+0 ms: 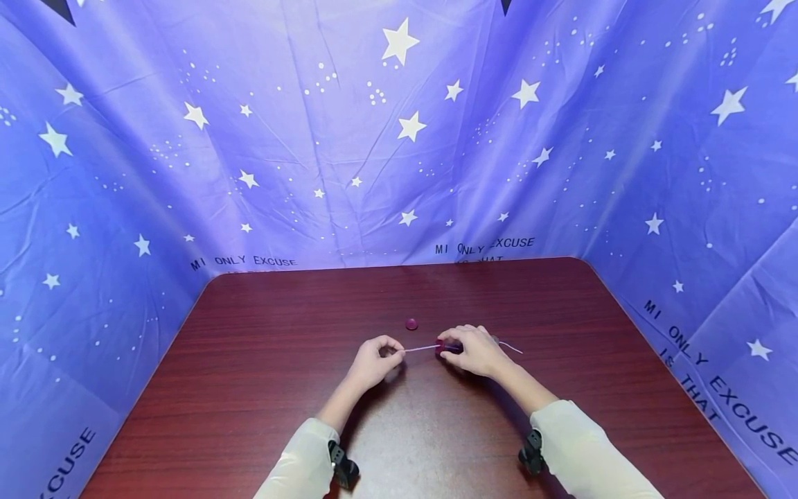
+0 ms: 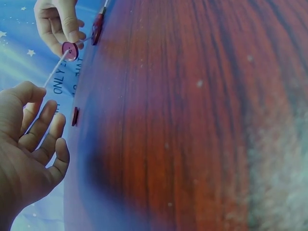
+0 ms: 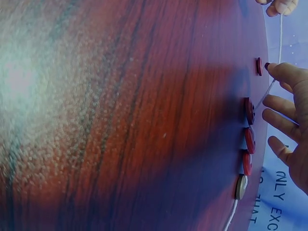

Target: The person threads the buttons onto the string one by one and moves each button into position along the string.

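Observation:
A white string stretches between the two hands, and my left hand pinches one end of it between thumb and fingertip. My right hand holds a dark red button by its edge; the string passes through it. Below that hand, in the right wrist view, more strung buttons lie on the table: a dark red button, two red ones and a grey-tan button, from which the string's tail trails. A loose dark red button lies beyond the hands.
The hands work over a dark red wood-grain table. A blue curtain with white stars surrounds its back and sides. Black wrist cameras sit on both sleeves, one on the left sleeve.

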### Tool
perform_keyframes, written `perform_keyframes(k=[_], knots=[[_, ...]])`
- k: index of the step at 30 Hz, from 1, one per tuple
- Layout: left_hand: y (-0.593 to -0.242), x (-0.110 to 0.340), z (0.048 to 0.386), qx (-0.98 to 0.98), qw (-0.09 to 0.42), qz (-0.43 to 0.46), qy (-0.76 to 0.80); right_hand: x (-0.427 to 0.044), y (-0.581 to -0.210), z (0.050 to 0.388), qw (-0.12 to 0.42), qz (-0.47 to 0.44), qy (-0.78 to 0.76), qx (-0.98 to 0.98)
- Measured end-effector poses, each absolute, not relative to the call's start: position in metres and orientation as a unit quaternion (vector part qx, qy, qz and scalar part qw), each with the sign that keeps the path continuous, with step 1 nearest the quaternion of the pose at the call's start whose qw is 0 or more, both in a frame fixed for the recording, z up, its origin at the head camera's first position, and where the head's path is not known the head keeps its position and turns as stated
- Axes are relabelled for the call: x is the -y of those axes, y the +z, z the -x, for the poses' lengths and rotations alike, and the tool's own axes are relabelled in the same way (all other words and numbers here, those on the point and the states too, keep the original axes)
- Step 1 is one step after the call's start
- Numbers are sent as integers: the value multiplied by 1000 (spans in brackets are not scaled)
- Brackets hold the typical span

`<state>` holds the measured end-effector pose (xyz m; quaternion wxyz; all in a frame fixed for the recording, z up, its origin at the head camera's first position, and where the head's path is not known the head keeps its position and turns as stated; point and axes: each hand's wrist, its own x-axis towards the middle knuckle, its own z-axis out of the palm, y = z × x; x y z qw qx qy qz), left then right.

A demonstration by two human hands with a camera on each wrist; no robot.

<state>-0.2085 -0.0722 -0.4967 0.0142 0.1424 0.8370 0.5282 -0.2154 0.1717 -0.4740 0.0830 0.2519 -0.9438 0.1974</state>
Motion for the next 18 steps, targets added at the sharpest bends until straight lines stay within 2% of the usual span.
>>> perform_keyframes(k=[18], knots=[[-497, 74, 207, -833, 54, -132, 535, -181, -481, 217, 100, -250, 182, 946]])
